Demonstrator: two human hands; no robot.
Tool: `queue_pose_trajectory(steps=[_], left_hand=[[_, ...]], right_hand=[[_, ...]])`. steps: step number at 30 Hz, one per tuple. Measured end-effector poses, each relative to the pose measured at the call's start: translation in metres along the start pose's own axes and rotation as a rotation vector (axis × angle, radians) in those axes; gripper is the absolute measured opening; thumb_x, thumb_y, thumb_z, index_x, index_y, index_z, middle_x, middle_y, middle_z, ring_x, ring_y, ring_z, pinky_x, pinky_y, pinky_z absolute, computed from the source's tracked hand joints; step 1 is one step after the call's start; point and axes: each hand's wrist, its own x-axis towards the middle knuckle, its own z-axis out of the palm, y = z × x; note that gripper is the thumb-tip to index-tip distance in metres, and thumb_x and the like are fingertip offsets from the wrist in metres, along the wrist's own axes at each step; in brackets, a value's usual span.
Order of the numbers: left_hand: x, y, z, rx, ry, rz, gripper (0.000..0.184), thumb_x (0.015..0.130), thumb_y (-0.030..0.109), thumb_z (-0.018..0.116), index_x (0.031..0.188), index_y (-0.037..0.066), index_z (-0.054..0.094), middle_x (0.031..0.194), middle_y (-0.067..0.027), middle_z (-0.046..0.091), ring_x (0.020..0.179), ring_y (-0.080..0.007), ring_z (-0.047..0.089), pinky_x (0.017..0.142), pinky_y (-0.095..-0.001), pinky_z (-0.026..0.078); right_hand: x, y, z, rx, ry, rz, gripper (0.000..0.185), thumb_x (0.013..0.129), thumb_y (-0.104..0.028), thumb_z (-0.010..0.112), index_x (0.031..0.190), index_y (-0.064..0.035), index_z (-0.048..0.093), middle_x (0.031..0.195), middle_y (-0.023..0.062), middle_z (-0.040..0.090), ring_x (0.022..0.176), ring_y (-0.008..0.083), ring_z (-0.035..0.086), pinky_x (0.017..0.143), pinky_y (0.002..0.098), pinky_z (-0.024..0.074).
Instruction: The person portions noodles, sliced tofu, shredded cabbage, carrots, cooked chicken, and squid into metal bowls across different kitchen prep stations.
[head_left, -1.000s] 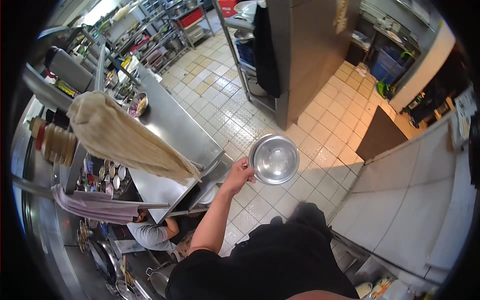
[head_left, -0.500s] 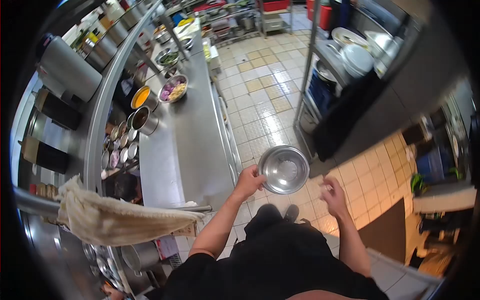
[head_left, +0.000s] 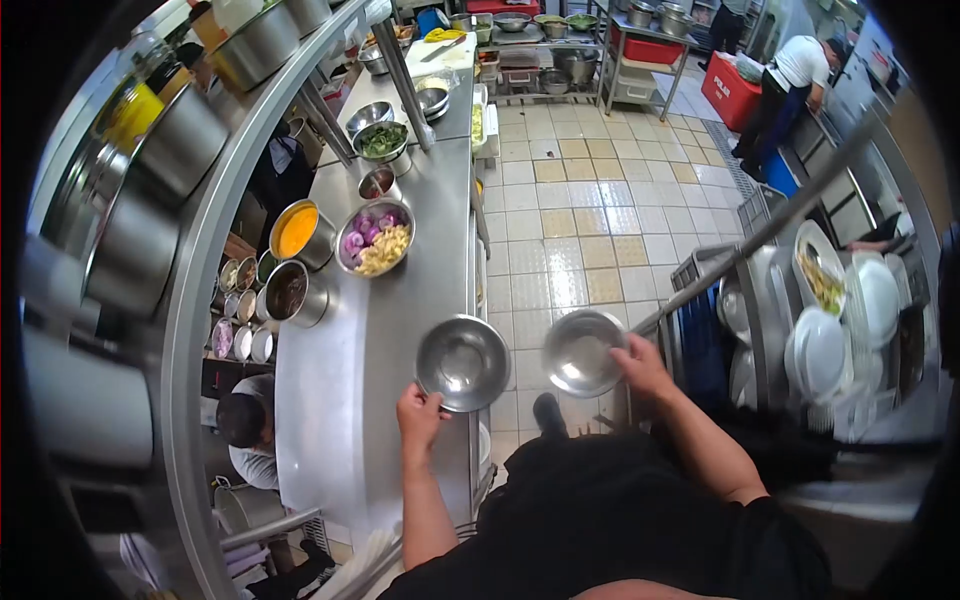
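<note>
In the head view my left hand [head_left: 420,418] is closed on the near-left rim of a round stainless steel mixing bowl [head_left: 463,363]. It hangs beside and partly over the edge of the steel counter [head_left: 345,390]. My right hand [head_left: 645,367] pinches the right rim of a second steel bowl [head_left: 580,352], slightly blurred, above the tiled floor. Nothing shows inside either bowl. A gap separates the two. Farther up the counter stands a bowl of purple onions and pale chopped pieces [head_left: 376,240].
Left of that bowl are a pot of orange sauce [head_left: 298,230] and a pot of dark sauce [head_left: 293,292]. A steel shelf frame [head_left: 195,300] runs along the left. Plates [head_left: 822,350] fill a rack at right. One person [head_left: 795,85] bends at far right; another [head_left: 250,425] is behind the counter.
Before, only one bowl was visible, in my left hand, and my right hand held nothing visible. Now each hand holds a bowl. The view has turned, bringing the counter closer.
</note>
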Motion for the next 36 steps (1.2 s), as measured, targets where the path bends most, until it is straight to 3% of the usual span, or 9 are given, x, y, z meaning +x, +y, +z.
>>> queue_pose_trajectory(steps=[2, 4, 10, 14, 19, 22, 24, 29, 36], left_hand=[[0.047, 0.032, 0.021, -0.107, 0.001, -0.025, 0.006, 0.080, 0.001, 0.057, 0.086, 0.002, 0.057, 0.074, -0.0030, 0.057, 0.060, -0.0128, 0.059, 0.047, -0.0236, 0.051], [0.101, 0.053, 0.046, -0.258, -0.045, -0.007, 0.016, 0.082, 0.003, 0.058, 0.098, 0.002, 0.058, 0.082, -0.0038, 0.060, 0.068, -0.0126, 0.059, 0.053, -0.0242, 0.051], [0.321, 0.138, 0.192, -0.617, -0.105, 0.114, 0.012, 0.085, 0.006, 0.059, 0.096, 0.004, 0.055, 0.089, -0.0060, 0.060, 0.078, -0.0178, 0.059, 0.070, -0.0335, 0.051], [0.501, 0.231, 0.260, -0.703, 0.080, 0.136, 0.014, 0.084, 0.007, 0.058, 0.093, -0.002, 0.052, 0.086, -0.0114, 0.061, 0.071, -0.0180, 0.062, 0.060, -0.0294, 0.054], [0.660, 0.270, 0.284, -0.770, 0.393, -0.033, 0.027, 0.085, 0.003, 0.057, 0.109, -0.002, 0.046, 0.092, -0.0134, 0.058, 0.070, -0.0203, 0.060, 0.065, -0.0318, 0.056], [0.689, 0.270, 0.291, -0.834, 0.576, -0.101, 0.032, 0.085, 0.005, 0.059, 0.114, -0.003, 0.046, 0.097, -0.0140, 0.058, 0.075, -0.0205, 0.061, 0.066, -0.0305, 0.056], [0.704, 0.243, 0.289, -0.822, 0.617, -0.145, 0.025, 0.081, 0.010, 0.063, 0.102, 0.001, 0.052, 0.087, -0.0104, 0.059, 0.065, -0.0169, 0.058, 0.055, -0.0284, 0.045], [0.691, 0.243, 0.293, -0.679, 0.903, -0.152, 0.026, 0.077, 0.012, 0.065, 0.099, 0.001, 0.055, 0.090, -0.0065, 0.059, 0.081, -0.0171, 0.053, 0.073, -0.0329, 0.044], [0.692, 0.221, 0.279, -0.875, 0.876, -0.142, 0.017, 0.079, 0.014, 0.064, 0.085, 0.001, 0.054, 0.084, -0.0041, 0.056, 0.077, -0.0134, 0.048, 0.073, -0.0298, 0.042]], right_hand=[[0.041, 0.045, -0.039, 0.108, 0.132, 0.063, 0.019, 0.088, -0.014, 0.061, 0.101, -0.0001, 0.063, 0.080, 0.0019, 0.063, 0.068, 0.0089, 0.056, 0.061, 0.0262, 0.0471], [0.064, 0.033, -0.069, 0.288, 0.266, 0.186, 0.021, 0.089, -0.009, 0.058, 0.106, 0.0010, 0.062, 0.089, 0.0034, 0.065, 0.077, 0.0094, 0.059, 0.068, 0.0260, 0.0480], [0.176, 0.094, -0.119, 0.373, 0.425, 0.248, 0.015, 0.088, -0.010, 0.058, 0.101, -0.0021, 0.060, 0.085, 0.0026, 0.064, 0.064, 0.0093, 0.058, 0.054, 0.0244, 0.0446], [0.294, 0.085, -0.130, 0.406, 0.324, 0.373, 0.021, 0.088, -0.011, 0.056, 0.106, -0.0001, 0.057, 0.088, 0.0070, 0.064, 0.070, 0.0168, 0.065, 0.056, 0.0334, 0.0579], [0.463, 0.037, -0.151, 0.371, 0.191, 0.298, 0.023, 0.090, -0.012, 0.055, 0.108, 0.0011, 0.057, 0.090, 0.0088, 0.064, 0.071, 0.0173, 0.064, 0.058, 0.0341, 0.0575], [0.562, 0.002, -0.158, 0.340, 0.081, 0.255, 0.021, 0.090, -0.012, 0.055, 0.106, 0.0016, 0.057, 0.089, 0.0082, 0.064, 0.071, 0.0161, 0.064, 0.059, 0.0343, 0.0571], [0.614, -0.017, -0.164, 0.146, -0.022, 0.194, 0.019, 0.089, -0.011, 0.056, 0.104, 0.0008, 0.057, 0.086, 0.0069, 0.063, 0.070, 0.0153, 0.063, 0.060, 0.0336, 0.0571], [0.721, -0.058, -0.143, 0.396, -0.130, 0.215, 0.017, 0.091, -0.012, 0.055, 0.105, -0.0016, 0.057, 0.086, 0.0068, 0.065, 0.071, 0.0158, 0.065, 0.059, 0.0320, 0.0562], [0.820, -0.077, -0.115, 0.425, -0.086, 0.261, 0.017, 0.091, -0.012, 0.055, 0.104, -0.0009, 0.058, 0.084, 0.0073, 0.065, 0.066, 0.0153, 0.064, 0.055, 0.0307, 0.0561]])
